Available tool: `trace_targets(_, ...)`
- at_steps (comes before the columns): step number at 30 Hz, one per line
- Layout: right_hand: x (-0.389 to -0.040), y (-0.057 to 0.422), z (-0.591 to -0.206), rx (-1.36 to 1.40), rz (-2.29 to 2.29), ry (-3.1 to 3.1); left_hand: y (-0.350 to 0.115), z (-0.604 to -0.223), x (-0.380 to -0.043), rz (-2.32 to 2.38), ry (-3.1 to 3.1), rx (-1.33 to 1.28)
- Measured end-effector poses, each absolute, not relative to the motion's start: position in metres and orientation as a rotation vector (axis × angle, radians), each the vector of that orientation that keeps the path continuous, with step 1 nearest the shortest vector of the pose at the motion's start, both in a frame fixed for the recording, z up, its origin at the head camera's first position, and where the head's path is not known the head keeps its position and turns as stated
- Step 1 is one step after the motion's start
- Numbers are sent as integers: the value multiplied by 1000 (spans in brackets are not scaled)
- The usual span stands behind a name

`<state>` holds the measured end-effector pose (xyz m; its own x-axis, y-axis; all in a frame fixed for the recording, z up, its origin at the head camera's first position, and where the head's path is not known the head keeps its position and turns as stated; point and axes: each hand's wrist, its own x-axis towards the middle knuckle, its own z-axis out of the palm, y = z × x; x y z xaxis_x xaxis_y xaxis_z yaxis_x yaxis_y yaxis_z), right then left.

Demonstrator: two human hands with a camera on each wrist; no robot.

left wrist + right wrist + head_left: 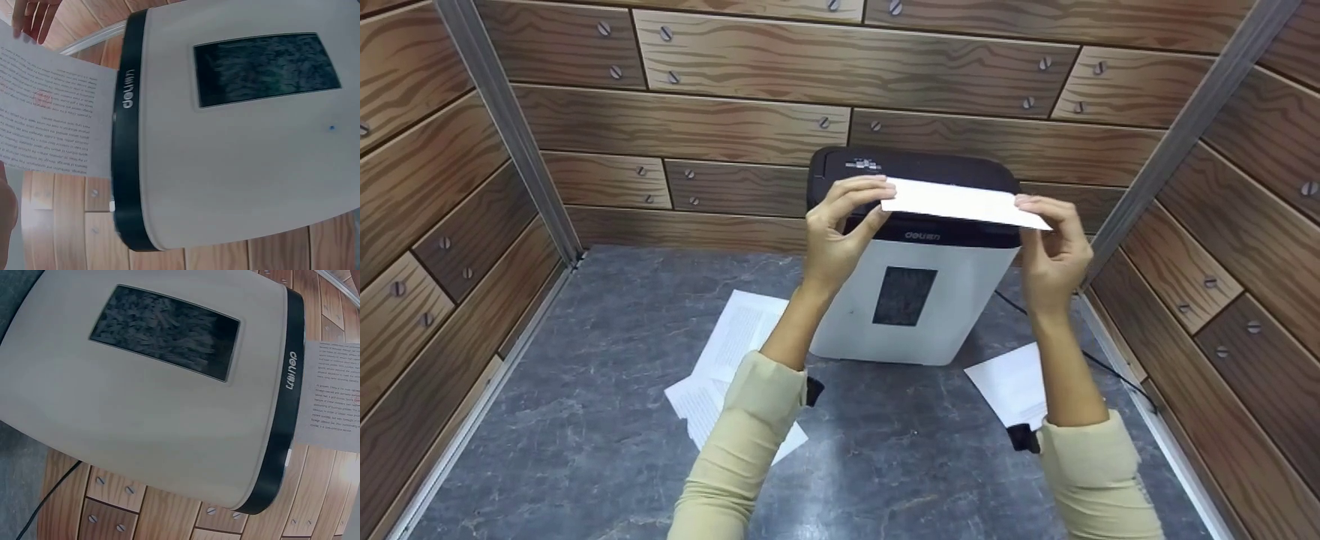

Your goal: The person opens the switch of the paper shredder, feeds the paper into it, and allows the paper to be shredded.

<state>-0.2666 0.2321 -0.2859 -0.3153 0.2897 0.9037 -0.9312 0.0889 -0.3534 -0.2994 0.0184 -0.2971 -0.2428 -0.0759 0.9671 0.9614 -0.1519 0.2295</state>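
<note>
Both hands hold a printed sheet of paper over the black top of a paper shredder. My left hand pinches the sheet's left end between thumb and fingers. At the other end, my right hand pinches it the same way. The left wrist view shows lines of text and a red stamp on the sheet, whose lower edge meets the shredder's dark rim. Whether that edge is inside the slot cannot be told. Shredded strips show through the shredder's window.
Overlapping printed sheets lie on the grey marbled floor left of the shredder. Another sheet lies to its right, near a black cable. Wood-patterned walls stand behind and at both sides.
</note>
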Motion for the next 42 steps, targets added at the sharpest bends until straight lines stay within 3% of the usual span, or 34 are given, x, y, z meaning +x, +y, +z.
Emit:
trace_targets(15,-283,237,-296,670,1434,-1467,23,-316,-312,-1807,-1317,-969)
trace_targets(22,-286,235,-301,482,1279,-1718,22,-305,-296,-1783,-1507,-765)
trace_targets(27,-290,234,-306,383,1210,-1848,24,-321,-314,-1717,-1649,-647)
trace_targets(42,-306,250,-319,357,1181,-1847,21,-332,-323,-1583,-1714,-633)
